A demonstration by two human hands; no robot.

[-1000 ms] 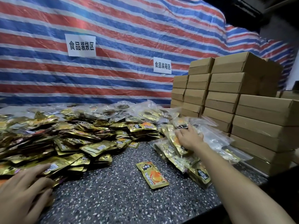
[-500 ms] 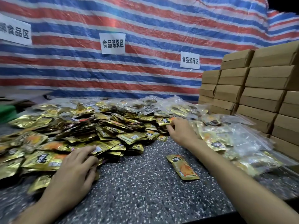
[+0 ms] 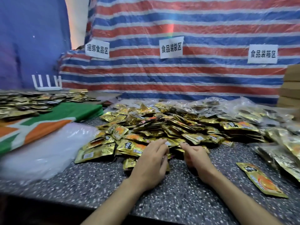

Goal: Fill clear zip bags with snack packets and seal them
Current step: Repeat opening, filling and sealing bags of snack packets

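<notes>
Layout of my desk point(image 3: 162, 202). Centre: the heap of snack packets point(image 3: 170, 125), with my left hand point(image 3: 151, 164) and right hand point(image 3: 197, 159) side by side at its near edge. Left of the heap: a stack of plastic bags point(image 3: 40, 151). Right: one lone packet point(image 3: 259, 181) lying before the filled bags point(image 3: 285, 151). Far right, behind: cardboard boxes point(image 3: 292, 85). A tarpaulin point(image 3: 178, 78) hangs behind everything.

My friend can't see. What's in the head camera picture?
Two bare hands, the left hand and right hand, reach into the near edge of a big pile of gold snack packets on a speckled table. A lone packet lies at right, clear plastic lies at left, and a striped tarp hangs behind.
</notes>
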